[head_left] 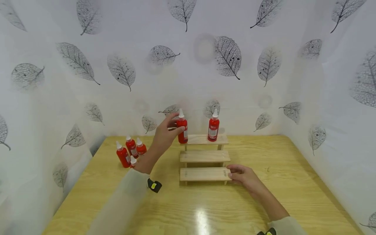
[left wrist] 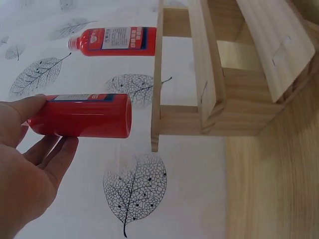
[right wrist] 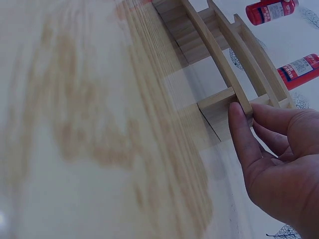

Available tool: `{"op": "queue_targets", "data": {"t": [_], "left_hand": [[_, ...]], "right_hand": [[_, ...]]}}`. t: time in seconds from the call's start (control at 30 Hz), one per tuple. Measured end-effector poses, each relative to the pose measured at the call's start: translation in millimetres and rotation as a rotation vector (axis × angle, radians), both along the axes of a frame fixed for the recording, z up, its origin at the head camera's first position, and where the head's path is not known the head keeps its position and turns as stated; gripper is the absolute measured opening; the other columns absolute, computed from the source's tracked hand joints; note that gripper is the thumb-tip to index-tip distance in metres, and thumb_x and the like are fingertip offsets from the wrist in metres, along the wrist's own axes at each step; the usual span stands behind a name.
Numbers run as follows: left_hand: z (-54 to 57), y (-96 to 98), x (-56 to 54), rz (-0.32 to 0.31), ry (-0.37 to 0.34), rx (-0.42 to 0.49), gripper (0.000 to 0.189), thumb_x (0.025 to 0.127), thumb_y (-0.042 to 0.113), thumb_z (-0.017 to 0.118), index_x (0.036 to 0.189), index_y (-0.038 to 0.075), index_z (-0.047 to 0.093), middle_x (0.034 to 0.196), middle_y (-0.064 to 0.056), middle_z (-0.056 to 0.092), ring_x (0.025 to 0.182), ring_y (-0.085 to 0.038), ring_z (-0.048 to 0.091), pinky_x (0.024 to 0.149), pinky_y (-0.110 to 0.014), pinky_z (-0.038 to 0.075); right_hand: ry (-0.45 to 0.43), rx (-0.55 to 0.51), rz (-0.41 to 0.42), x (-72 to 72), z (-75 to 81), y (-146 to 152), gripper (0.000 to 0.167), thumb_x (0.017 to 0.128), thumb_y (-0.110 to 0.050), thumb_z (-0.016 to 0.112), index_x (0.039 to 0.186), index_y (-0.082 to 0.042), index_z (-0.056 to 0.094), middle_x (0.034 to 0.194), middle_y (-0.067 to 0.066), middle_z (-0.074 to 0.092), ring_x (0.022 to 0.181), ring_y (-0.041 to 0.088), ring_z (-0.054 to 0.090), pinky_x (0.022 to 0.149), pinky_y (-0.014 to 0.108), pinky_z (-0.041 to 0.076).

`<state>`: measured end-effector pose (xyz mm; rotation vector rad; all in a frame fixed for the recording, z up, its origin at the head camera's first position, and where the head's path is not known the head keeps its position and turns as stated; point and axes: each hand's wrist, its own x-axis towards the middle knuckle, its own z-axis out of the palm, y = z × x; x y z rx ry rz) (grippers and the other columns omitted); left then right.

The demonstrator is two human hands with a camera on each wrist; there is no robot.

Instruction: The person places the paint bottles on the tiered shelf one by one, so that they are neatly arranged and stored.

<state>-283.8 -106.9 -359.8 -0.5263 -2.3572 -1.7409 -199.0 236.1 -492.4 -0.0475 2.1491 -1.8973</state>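
My left hand [head_left: 165, 134] grips a red bottle [head_left: 182, 131] with a white pointed cap, upright near the left end of the top step. In the left wrist view a gap shows between the bottle's base [left wrist: 128, 115] and the wooden step rack [left wrist: 158, 74]. A second red bottle [head_left: 213, 128] stands on the right part of the top step. With thumb and fingers, my right hand [head_left: 244, 178] pinches the right end of the lowest step [head_left: 204, 174]; the right wrist view shows the thumb on one face of the board.
Several more red bottles [head_left: 123, 156] stand on the left of the wooden table [head_left: 235, 209], partly behind my left forearm. A white cloth with leaf prints [head_left: 188, 88] hangs at the back and both sides. The middle step [head_left: 204, 156] bears nothing.
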Motion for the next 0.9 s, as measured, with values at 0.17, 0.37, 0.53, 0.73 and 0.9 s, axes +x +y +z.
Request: {"op": "queue_targets", "data": {"t": [0.17,0.37,0.53,0.73,0.9], "left_hand": [[-4.8,15.2,-6.6,0.0,-0.012,-0.012,0.056,0.096,0.024,0.071,0.147,0.028,0.049,0.132,-0.009,0.064,0.114,-0.028,0.064,0.097,-0.046,0.057],[-4.6,30.0,-14.9,0.001,0.001,-0.033,0.054,0.096,0.022,0.071,0.146,0.026,0.051,0.133,-0.009,0.065,0.113,-0.027,0.065,0.096,-0.046,0.057],[-3.9,41.4,-19.0,-0.002,-0.021,-0.057,0.056,0.096,0.023,0.071,0.148,0.026,0.049,0.135,-0.009,0.063,0.116,-0.026,0.064,0.097,-0.047,0.056],[-4.9,50.4,-22.0,-0.009,-0.054,-0.081,0.06,0.097,0.021,0.07,0.151,0.026,0.045,0.138,-0.009,0.062,0.119,-0.027,0.062,0.099,-0.046,0.055],[-5.8,53.2,-22.5,-0.009,-0.055,-0.091,0.06,0.097,0.021,0.069,0.151,0.027,0.045,0.139,-0.009,0.061,0.12,-0.027,0.062,0.099,-0.046,0.056]], "right_hand": [[-0.008,0.001,-0.002,1.4,-0.5,0.1,0.053,0.096,-0.016,0.068,0.141,0.007,0.05,0.129,0.017,0.053,0.107,0.017,0.06,0.089,0.028,0.059],[-0.007,-0.004,-0.006,1.0,0.1,0.1,0.053,0.096,-0.015,0.068,0.141,0.006,0.051,0.132,0.019,0.052,0.11,0.019,0.059,0.091,0.028,0.058],[-0.005,-0.003,-0.005,0.6,0.1,0.1,0.053,0.096,-0.015,0.068,0.141,0.005,0.051,0.132,0.019,0.052,0.11,0.02,0.058,0.09,0.029,0.058],[-0.002,-0.006,0.007,0.2,-1.7,0.0,0.053,0.096,-0.016,0.068,0.141,0.006,0.05,0.131,0.019,0.052,0.107,0.017,0.06,0.088,0.028,0.059],[-0.002,-0.011,0.007,-0.3,-3.5,1.4,0.054,0.096,-0.016,0.068,0.142,0.006,0.05,0.131,0.019,0.052,0.107,0.018,0.059,0.088,0.029,0.059]]}}
